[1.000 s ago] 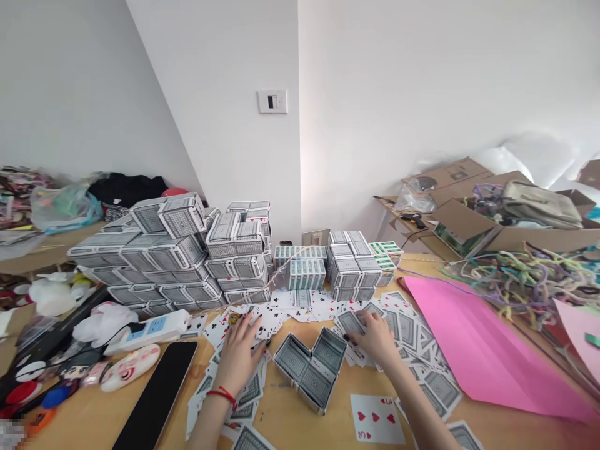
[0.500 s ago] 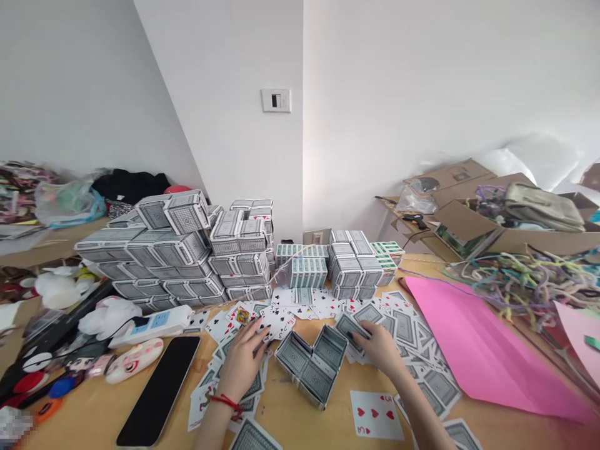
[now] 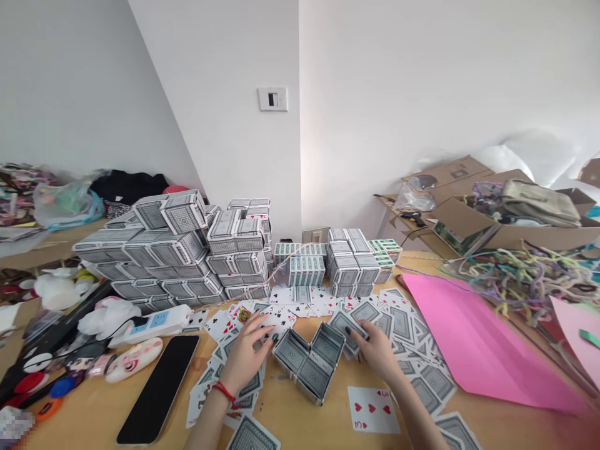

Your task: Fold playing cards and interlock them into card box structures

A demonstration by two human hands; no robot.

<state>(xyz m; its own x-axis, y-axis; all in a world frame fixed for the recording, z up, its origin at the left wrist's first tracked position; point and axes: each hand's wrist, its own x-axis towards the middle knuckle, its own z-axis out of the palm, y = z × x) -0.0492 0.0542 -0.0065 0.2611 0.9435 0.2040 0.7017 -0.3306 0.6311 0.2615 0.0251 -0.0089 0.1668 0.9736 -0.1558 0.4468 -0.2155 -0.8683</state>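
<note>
A heart-shaped open box (image 3: 315, 361) folded from grey-backed playing cards sits on the table between my hands. My left hand (image 3: 248, 351) is just left of it, fingers apart over scattered face-up cards (image 3: 281, 317), with nothing visible in its grasp. On the right side, my right hand (image 3: 372, 347) pinches a grey-backed playing card (image 3: 345, 324) by its edge, beside the box's right lobe. Loose face-down cards (image 3: 403, 325) spread around and beyond this hand. A three of hearts (image 3: 374, 409) lies face up in front of the box.
Stacks of folded card blocks (image 3: 164, 247) stand at the back left, more blocks (image 3: 354, 262) at the back centre. A black phone (image 3: 159, 390) and a white power strip (image 3: 154, 325) lie left. Pink paper (image 3: 478, 350), tangled cords (image 3: 525, 281) and a cardboard box (image 3: 506, 237) are right.
My left hand has shifted a little right, its fingertips moving off the face-up cards toward the box. My right hand stays at nearly the same place with its card.
</note>
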